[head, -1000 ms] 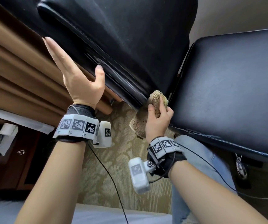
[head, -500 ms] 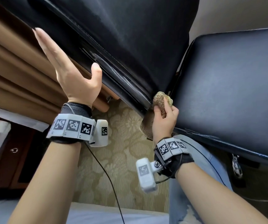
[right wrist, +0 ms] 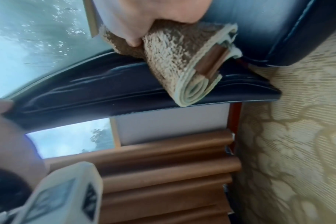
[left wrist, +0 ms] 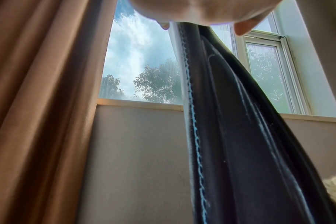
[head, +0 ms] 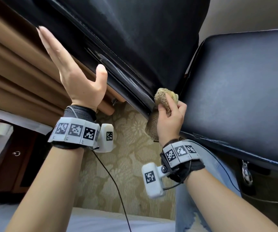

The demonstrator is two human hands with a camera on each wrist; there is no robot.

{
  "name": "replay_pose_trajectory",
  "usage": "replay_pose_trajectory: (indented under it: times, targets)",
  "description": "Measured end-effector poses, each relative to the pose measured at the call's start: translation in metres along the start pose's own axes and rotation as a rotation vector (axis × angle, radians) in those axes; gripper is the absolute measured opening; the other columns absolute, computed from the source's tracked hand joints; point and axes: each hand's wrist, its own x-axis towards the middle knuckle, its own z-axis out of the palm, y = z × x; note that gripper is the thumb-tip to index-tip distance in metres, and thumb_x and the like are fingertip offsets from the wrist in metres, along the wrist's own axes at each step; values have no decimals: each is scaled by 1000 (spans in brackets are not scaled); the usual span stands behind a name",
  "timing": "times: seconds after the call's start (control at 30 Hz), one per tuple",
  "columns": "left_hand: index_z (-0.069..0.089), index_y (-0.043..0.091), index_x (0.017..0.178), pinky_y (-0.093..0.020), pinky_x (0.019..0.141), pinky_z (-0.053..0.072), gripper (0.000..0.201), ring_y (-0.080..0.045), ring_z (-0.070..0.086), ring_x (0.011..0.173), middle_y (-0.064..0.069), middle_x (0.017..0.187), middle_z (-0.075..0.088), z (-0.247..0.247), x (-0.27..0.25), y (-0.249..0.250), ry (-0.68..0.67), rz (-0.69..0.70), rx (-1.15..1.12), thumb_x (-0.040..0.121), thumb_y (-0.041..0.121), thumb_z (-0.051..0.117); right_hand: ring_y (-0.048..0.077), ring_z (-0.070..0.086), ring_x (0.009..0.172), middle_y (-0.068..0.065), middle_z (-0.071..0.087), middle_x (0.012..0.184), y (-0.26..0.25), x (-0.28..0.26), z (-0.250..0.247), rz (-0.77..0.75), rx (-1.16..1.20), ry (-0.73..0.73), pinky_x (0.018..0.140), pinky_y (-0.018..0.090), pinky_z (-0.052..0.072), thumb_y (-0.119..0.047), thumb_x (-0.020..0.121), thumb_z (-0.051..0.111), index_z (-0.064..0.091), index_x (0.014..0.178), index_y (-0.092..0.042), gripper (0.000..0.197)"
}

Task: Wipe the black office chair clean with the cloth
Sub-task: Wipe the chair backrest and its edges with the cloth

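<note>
The black office chair fills the upper head view: its backrest [head: 134, 39] slants from top left down to the middle, and its seat [head: 243, 97] lies at the right. My right hand [head: 170, 114] grips a folded tan cloth [head: 164, 97] and presses it into the corner where the backrest's lower edge meets the seat. The rolled cloth [right wrist: 184, 60] lies against the backrest's side edge [right wrist: 105, 94]. My left hand [head: 71, 67] is flat with straight fingers along the back of the backrest, thumb on its side edge [left wrist: 230, 136].
Brown curtains [head: 17, 64] hang just left of the chair, in front of a window [left wrist: 140, 68]. Patterned beige carpet [head: 126, 164] lies below. A dark wooden cabinet [head: 9, 156] stands at lower left. My jeans-clad leg [head: 193, 206] is under the seat's front edge.
My right hand has slid the cloth down and rightward along the backrest's side edge into the seat corner. My left hand has stayed flat on the backrest, shifting slightly up it.
</note>
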Motion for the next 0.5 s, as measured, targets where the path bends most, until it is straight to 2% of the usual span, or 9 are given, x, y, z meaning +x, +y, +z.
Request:
replay_pose_trajectory:
  times: [0.07, 0.17, 0.23, 0.33, 0.4, 0.43, 0.5]
  targets:
    - [9, -33, 129, -42, 116, 16, 87, -59, 13, 132, -50, 137, 11, 0, 0, 1, -5, 1, -23, 71, 9, 58, -3, 43, 92, 10, 38, 102, 3, 0, 1, -30, -4, -1, 85, -6, 29, 7, 84, 59, 63, 115, -2, 33]
    - [10, -34, 128, -30, 116, 12, 86, -60, 14, 131, -51, 136, 11, -1, 1, 3, 8, 19, -43, 70, 13, 54, 3, 45, 98, 13, 38, 101, 11, 0, -1, -38, -22, -1, 87, -6, 28, 11, 84, 56, 64, 112, 0, 31]
    - [10, -33, 128, -28, 116, 13, 87, -60, 14, 131, -51, 136, 11, -1, 1, 4, 5, 18, -59, 71, 17, 52, 13, 47, 97, 12, 38, 100, 17, 0, -3, -20, -46, 1, 88, -5, 29, 11, 83, 56, 65, 111, 0, 31]
    - [9, -33, 129, -33, 116, 16, 88, -58, 13, 132, -51, 137, 10, -1, 1, 6, -4, -1, -73, 73, 21, 50, 22, 49, 99, 10, 38, 101, 28, -2, -9, 43, -101, -25, 87, -7, 26, 11, 84, 55, 66, 111, -1, 31]
    - [8, -32, 130, -42, 116, 20, 89, -57, 13, 133, -50, 138, 9, -1, 1, 7, -15, -8, -70, 74, 24, 50, 29, 50, 105, 9, 37, 102, 38, -4, -17, 114, -145, -65, 85, -10, 23, 10, 84, 55, 66, 111, -3, 32]
    - [8, -32, 130, -45, 115, 21, 89, -57, 13, 133, -50, 138, 9, -2, 1, 7, -18, -8, -71, 75, 24, 50, 29, 50, 106, 8, 36, 103, 42, -4, -21, 155, -159, -72, 82, -11, 22, 9, 85, 54, 65, 113, -4, 33]
    - [8, -32, 130, -43, 116, 22, 90, -57, 13, 133, -50, 138, 9, -3, 1, 8, -19, -7, -71, 74, 25, 49, 25, 50, 104, 7, 35, 105, 40, -1, -26, 213, -141, -32, 77, -11, 23, 6, 86, 55, 63, 117, -7, 34]
